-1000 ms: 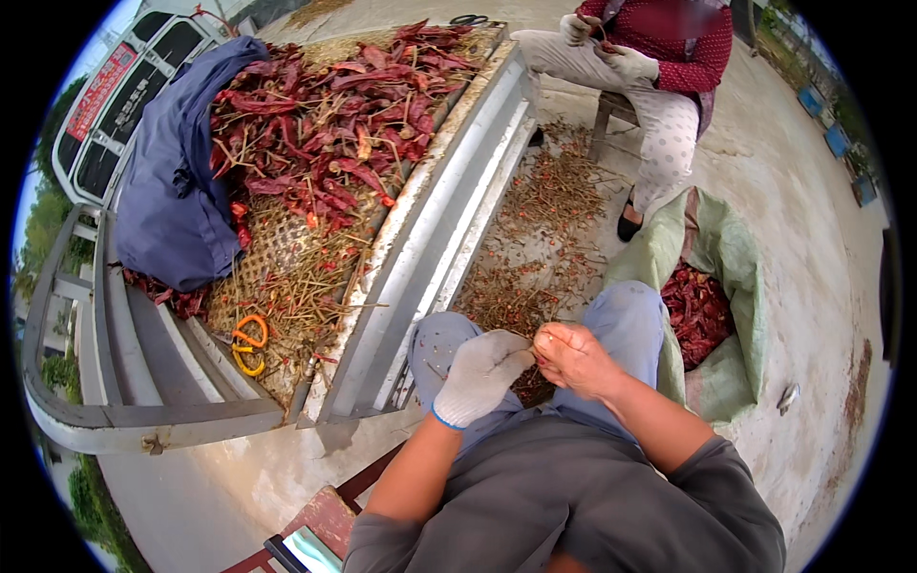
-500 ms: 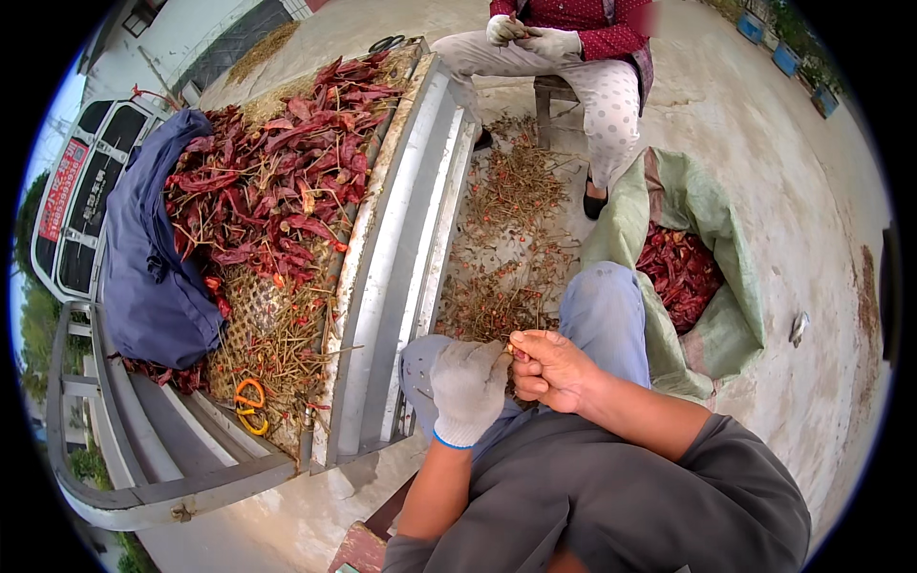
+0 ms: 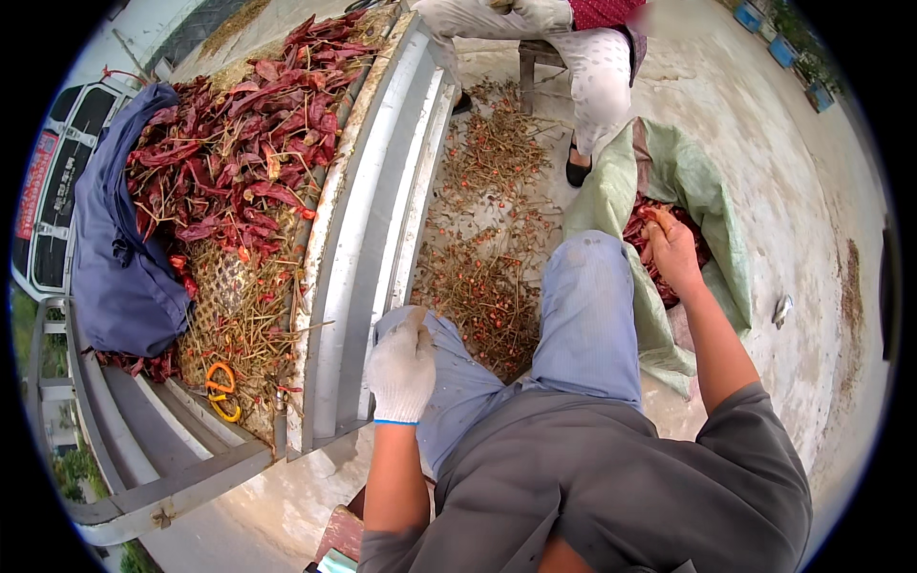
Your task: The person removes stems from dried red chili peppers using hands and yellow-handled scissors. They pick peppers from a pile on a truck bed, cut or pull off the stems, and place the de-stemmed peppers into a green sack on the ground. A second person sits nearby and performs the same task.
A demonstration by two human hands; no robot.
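On the right, in the mouth of the green sack (image 3: 714, 177), the bare right hand (image 3: 673, 250) meets dried peppers (image 3: 644, 256); whether it pinches one, I cannot tell. The limp woven rim could sag, spilling wrinkled, leathery pods. The left hand (image 3: 399, 374), knit-gloved, has curled fingers, contents unclear.

From the person's head, one wide fisheye camera looks down over both hands (image 3: 399, 372) (image 3: 674, 253).

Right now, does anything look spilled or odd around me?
Yes: stem litter lies strewn across the ground between the truck bed and the sack, outside any container. Also, your left hand is gloved while your right hand is bare, an uneven pair.
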